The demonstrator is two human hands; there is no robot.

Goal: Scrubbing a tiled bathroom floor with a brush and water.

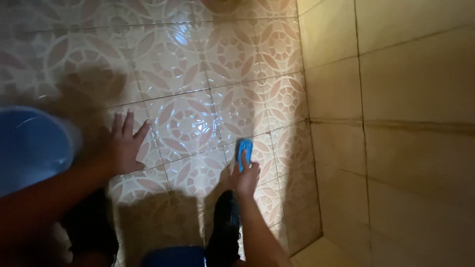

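Observation:
My right hand (244, 175) grips a small blue scrubbing brush (244, 149) and presses it down on the wet patterned floor tiles (198, 74). My left hand (126, 143) lies flat on the floor to the left, fingers spread, holding nothing. Both forearms reach in from the bottom of the head view.
A blue bucket (29, 146) stands at the left edge, close to my left arm. A yellowish tiled wall (396, 99) rises on the right and meets the floor in a corner. A dark blue object (173, 257) sits at the bottom edge between my arms.

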